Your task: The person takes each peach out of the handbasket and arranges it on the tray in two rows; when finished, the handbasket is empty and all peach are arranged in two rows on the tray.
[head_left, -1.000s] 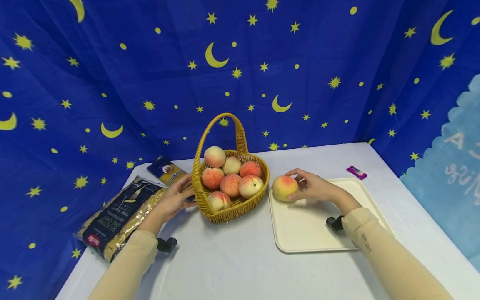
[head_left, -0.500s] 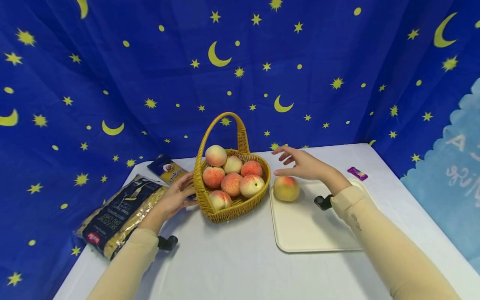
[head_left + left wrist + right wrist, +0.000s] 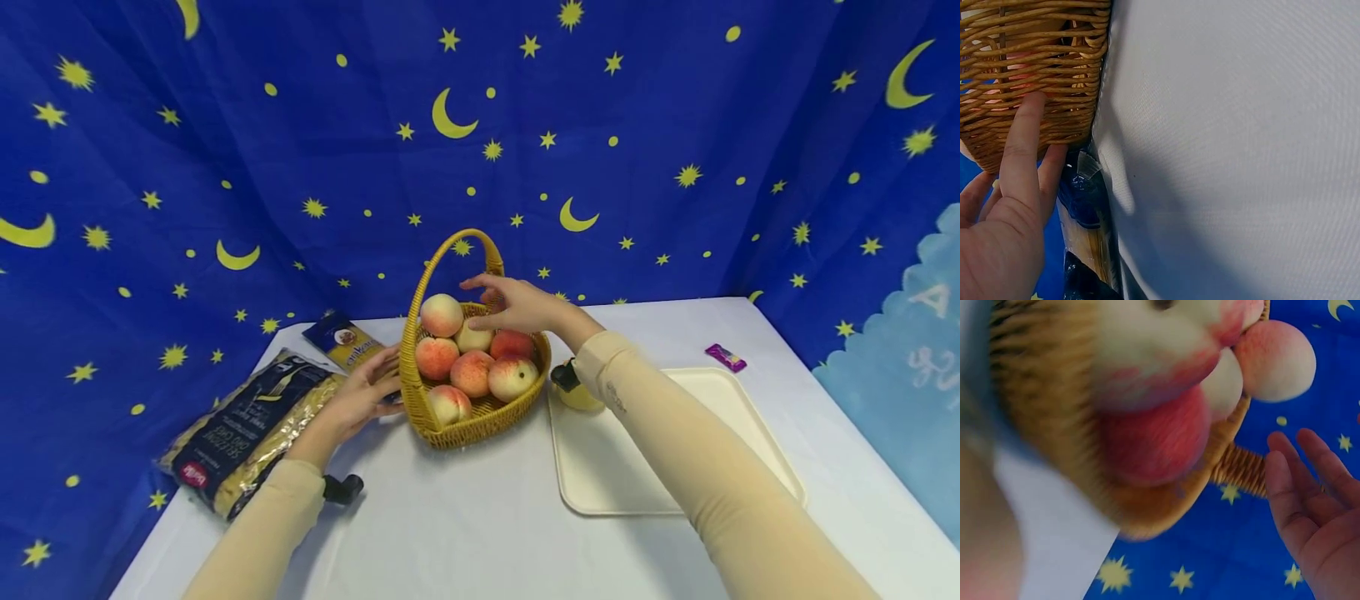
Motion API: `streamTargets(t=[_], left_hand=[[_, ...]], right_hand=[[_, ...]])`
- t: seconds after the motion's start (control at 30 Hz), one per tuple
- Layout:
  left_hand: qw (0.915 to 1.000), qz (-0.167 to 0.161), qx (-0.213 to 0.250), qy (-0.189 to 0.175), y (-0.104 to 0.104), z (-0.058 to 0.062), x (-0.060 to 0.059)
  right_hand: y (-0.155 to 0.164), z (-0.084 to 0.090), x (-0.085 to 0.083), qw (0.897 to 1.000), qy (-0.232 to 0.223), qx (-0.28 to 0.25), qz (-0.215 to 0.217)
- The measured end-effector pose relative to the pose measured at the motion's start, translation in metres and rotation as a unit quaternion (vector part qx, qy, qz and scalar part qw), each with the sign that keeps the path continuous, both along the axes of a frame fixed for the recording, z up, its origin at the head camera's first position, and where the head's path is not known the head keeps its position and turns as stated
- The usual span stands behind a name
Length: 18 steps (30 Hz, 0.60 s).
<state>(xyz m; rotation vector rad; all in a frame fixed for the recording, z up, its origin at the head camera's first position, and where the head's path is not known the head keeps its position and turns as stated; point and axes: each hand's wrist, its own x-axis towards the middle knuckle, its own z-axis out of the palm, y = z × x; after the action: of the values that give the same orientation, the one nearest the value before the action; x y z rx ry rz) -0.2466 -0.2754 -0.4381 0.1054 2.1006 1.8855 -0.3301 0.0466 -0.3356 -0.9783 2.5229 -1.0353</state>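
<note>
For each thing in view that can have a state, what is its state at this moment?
Basket: upright, holding six peaches.
Tray: flat on the table, one peach on its near-left corner.
Left hand: open, fingers against the basket wall.
Right hand: open, above the basket, holding nothing.
Pasta bag: lying flat.

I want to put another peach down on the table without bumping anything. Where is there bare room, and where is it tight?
Most of the cream tray is bare beyond the peach in its near-left corner. The tablecloth before the basket is bare too. It is tight where the left hand lies between basket and pasta bag.
</note>
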Motion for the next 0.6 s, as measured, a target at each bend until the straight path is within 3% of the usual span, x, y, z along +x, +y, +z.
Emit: streamTargets(t=[0.33, 0.6], left_hand=[[1.0, 0.005, -0.007, 0.004, 0.0, -0.001, 0.002], [0.9999, 0.01, -0.007, -0.001, 0.0, -0.001, 0.001]], right_hand=[[-0.047, -0.002, -0.016, 1.0, 0.009, 0.019, -0.003], [-0.066, -0.011, -0.02, 0.998, -0.042, 0.007, -0.048]])
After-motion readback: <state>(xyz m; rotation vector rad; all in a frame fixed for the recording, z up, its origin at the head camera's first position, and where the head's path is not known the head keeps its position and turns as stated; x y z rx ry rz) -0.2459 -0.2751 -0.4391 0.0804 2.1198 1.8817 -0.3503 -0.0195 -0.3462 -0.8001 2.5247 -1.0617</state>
